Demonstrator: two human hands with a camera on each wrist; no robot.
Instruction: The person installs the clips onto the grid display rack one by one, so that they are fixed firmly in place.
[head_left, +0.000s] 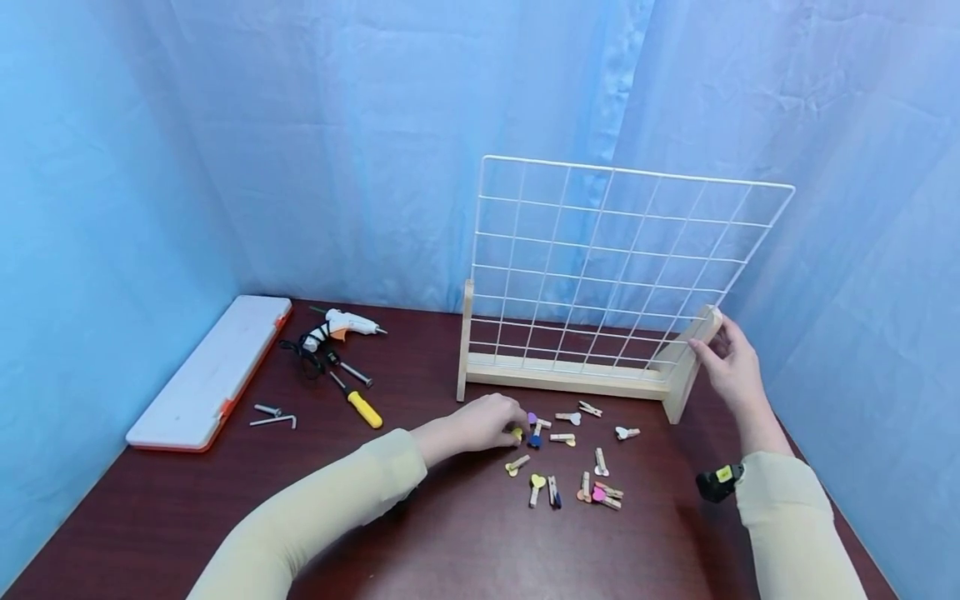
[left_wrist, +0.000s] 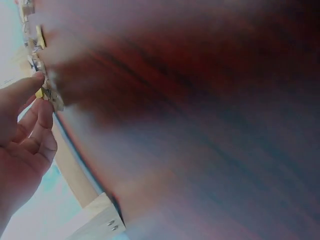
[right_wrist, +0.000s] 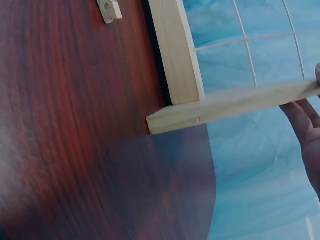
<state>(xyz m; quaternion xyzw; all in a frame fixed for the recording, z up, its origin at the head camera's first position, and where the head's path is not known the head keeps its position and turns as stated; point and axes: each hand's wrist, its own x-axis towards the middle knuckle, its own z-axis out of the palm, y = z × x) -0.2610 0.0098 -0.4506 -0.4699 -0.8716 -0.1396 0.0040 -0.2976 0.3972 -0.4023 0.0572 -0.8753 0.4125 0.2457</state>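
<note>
My left hand [head_left: 491,422] is low over the table, its thumb and fingertips pinching a small wooden clothespin with a yellow heart [left_wrist: 39,93]. More heart-topped clothespins lie scattered just right of it, among them one with a yellow heart [head_left: 537,482], a blue-ended one [head_left: 553,492] and one with a pink heart [head_left: 599,494]. A white wire grid [head_left: 592,235] leans back in a wooden stand [head_left: 566,379] behind them. Round the upper end of the stand's right side piece [right_wrist: 230,106], my right hand [head_left: 733,364] grips with thumb in front and fingers behind.
On the left side lie a white and orange case [head_left: 213,371], a glue gun [head_left: 337,325] with its black cord, a yellow-handled screwdriver [head_left: 363,408], a bolt [head_left: 267,409] and a hex key [head_left: 281,420]. Blue curtains [head_left: 360,150] enclose the dark red table [head_left: 420,542].
</note>
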